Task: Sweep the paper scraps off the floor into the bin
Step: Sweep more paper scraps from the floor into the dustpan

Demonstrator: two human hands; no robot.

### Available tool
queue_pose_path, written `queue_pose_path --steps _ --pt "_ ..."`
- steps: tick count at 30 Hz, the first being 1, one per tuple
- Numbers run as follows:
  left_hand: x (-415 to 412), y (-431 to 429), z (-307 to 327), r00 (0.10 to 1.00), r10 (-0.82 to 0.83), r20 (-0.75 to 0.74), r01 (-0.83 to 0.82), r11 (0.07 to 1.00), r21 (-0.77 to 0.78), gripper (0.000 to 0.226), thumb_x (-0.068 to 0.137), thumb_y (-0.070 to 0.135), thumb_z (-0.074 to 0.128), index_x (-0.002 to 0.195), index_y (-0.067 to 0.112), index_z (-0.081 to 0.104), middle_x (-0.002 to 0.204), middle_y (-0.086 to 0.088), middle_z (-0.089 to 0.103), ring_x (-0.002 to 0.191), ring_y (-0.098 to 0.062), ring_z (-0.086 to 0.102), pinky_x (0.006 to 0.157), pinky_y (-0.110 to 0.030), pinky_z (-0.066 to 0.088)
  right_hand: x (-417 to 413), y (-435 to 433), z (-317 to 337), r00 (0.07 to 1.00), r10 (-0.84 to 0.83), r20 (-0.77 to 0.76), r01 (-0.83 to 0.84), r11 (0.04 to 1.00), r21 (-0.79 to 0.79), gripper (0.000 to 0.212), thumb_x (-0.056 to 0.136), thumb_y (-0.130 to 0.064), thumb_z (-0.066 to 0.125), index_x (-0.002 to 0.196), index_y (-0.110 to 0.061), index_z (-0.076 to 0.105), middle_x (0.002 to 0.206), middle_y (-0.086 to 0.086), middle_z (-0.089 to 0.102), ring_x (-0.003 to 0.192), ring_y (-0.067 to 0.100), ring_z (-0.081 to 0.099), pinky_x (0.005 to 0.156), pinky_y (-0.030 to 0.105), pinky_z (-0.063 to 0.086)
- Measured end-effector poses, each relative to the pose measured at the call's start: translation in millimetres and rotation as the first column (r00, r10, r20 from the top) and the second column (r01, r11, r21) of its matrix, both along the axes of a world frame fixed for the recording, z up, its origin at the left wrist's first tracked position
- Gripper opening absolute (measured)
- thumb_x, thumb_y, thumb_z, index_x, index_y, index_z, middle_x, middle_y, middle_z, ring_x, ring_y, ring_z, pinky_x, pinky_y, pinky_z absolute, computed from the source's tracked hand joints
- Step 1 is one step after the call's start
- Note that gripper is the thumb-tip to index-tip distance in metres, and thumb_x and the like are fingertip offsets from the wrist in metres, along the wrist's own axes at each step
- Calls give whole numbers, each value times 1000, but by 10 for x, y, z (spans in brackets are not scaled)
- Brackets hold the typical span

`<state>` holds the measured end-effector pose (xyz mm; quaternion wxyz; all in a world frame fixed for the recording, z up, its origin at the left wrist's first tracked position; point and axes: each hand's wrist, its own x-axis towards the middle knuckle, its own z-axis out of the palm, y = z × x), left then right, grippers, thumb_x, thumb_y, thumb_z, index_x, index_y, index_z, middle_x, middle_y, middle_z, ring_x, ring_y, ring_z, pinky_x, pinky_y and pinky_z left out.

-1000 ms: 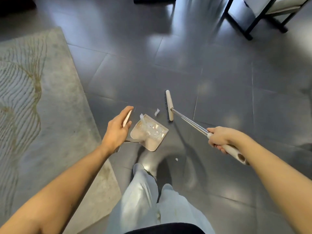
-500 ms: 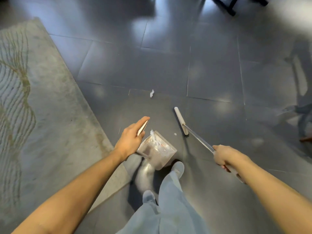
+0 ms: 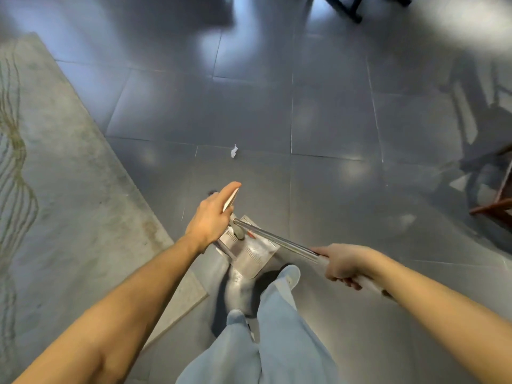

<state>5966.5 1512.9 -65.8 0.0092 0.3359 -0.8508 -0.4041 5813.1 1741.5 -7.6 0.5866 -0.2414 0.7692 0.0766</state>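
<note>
My left hand point(image 3: 211, 217) grips the upright handle of a beige dustpan point(image 3: 250, 253), which hangs just above the floor in front of my feet. My right hand point(image 3: 342, 263) is closed on the broom's metal pole point(image 3: 279, 241), which slants left across the pan. The broom head rests at the pan beside my left hand. One white paper scrap point(image 3: 234, 151) lies on the dark tiles ahead of the pan. No bin is in view.
A grey rug point(image 3: 55, 189) with a wavy line pattern covers the floor on the left, its edge running diagonally to my feet. Black chair legs point(image 3: 349, 9) stand at the top. Wooden furniture legs point(image 3: 496, 206) sit at the right edge.
The broom swung left from the floor on the right and now lies across the dustpan. I stepped back, so the scrap lies farther ahead.
</note>
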Motion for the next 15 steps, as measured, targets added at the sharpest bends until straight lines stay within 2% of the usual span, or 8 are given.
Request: queue_pose_path --steps 2,5,9,11,13,15 --pt "26 18 9 1000 5 -3 -5 1000 9 50 97 14 47 138 43 39 125 -8 56 108 -25 52 89 -31 38 -144 -21 188 988 138 -75 -137 990 21 73 79 -2 39 143 -38 34 77 14 63 49 23 51 45 27 44" --pt "19 -44 37 996 84 -9 -84 996 10 51 98 14 48 138 43 40 132 -4 54 114 -23 50 93 -28 36 -446 -135 385 964 217 -150 -214 976 40 77 81 -4 41 146 -43 25 86 16 70 54 26 57 54 32 51" --pt "-178 -222 98 980 194 -44 -194 981 12 52 98 11 49 140 40 40 140 -1 48 124 -21 45 97 -25 31 -1038 -475 530 959 214 -185 -215 976 12 74 86 -5 41 147 -44 22 79 9 61 55 24 56 51 31 52" --pt "-362 -339 142 959 275 -70 -274 961 23 52 98 10 49 141 37 39 144 0 45 130 -21 42 102 -28 30 -1356 -686 571 939 279 -200 -284 959 6 73 87 -5 39 148 -39 22 77 8 60 58 25 57 48 30 50" --pt "-580 -467 186 926 368 -89 -365 930 47 52 98 8 48 142 33 39 148 2 40 135 -21 37 109 -33 28 -1668 -889 606 929 303 -212 -311 950 -7 66 86 -4 39 145 -33 28 75 8 59 57 24 56 47 29 48" --pt "-779 -595 225 890 441 -111 -437 897 64 52 98 8 48 142 33 39 146 6 40 131 -13 37 108 -32 28 -1959 -1061 592 933 297 -201 -307 951 -22 63 83 -5 37 140 -31 33 78 12 62 58 25 56 51 32 48"
